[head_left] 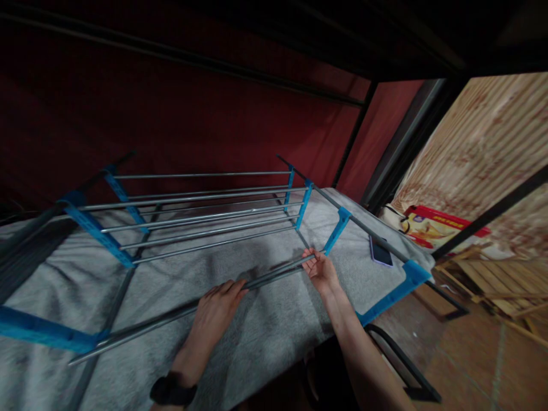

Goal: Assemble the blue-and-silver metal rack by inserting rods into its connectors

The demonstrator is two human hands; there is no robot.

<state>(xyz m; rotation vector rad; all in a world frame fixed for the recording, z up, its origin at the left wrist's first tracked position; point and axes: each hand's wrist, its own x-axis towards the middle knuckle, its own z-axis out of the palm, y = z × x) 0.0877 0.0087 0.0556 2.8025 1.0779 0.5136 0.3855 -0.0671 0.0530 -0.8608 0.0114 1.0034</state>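
Observation:
A rack of thin metal tubes and blue plastic brackets (98, 234) stands on a grey blanket (265, 337). In front of its crossbars, a pair of loose-looking metal tubes (171, 315) lies slantwise, the near-left end by a low blue bracket (51, 331). My left hand (218, 308) is closed over these tubes near their middle, knuckles up. Palm up, my right hand (320, 271) has its fingers curled round the far-right tube end. That end is close to a blue bracket (338, 228) on the right side rail; whether it sits inside is hidden.
A phone (380, 252) lies on the blanket at the right. Beyond the bed edge are a red and yellow box (443, 228) and a slatted wooden piece (500, 279). Dark metal posts (357, 131) frame the bed, with a red curtain (192, 114) behind.

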